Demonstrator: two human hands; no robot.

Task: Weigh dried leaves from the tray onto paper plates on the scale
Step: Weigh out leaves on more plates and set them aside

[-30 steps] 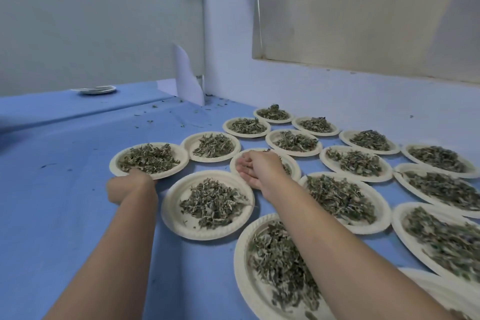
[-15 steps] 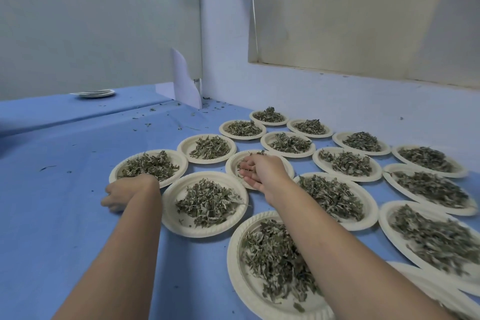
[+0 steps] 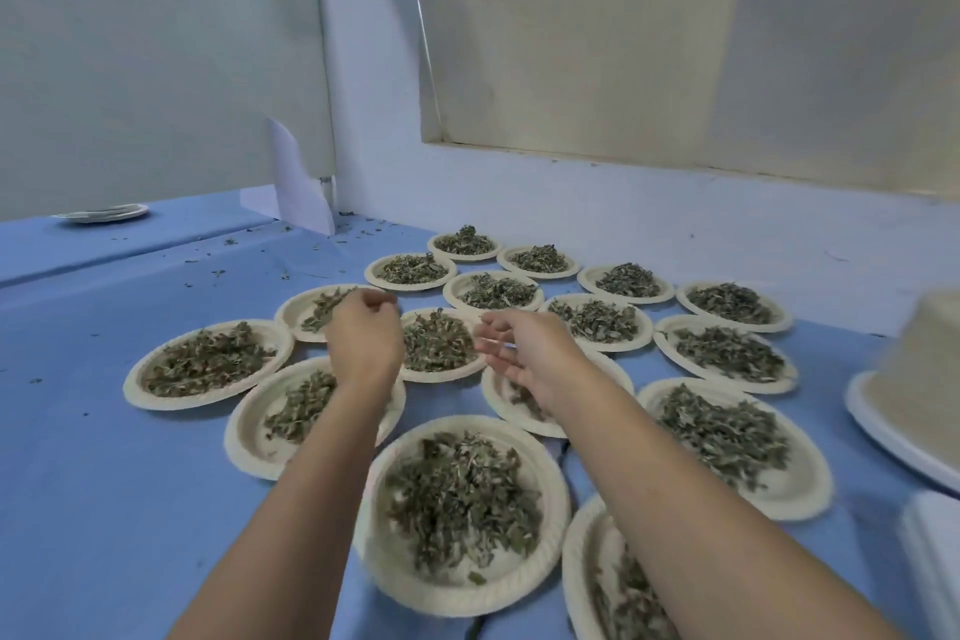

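Both hands have shifted to flank the centre plate [image 3: 441, 376]. The left hand [image 3: 363, 335], lifted off the table, hovers just left of it, fingers curled; whether it holds anything I cannot tell. The right hand [image 3: 524, 353] hangs just right, fingers loosely spread. Dried leaves [image 3: 436, 343] heap that plate. Far right, a plate stack [image 3: 914, 353] is cut off.
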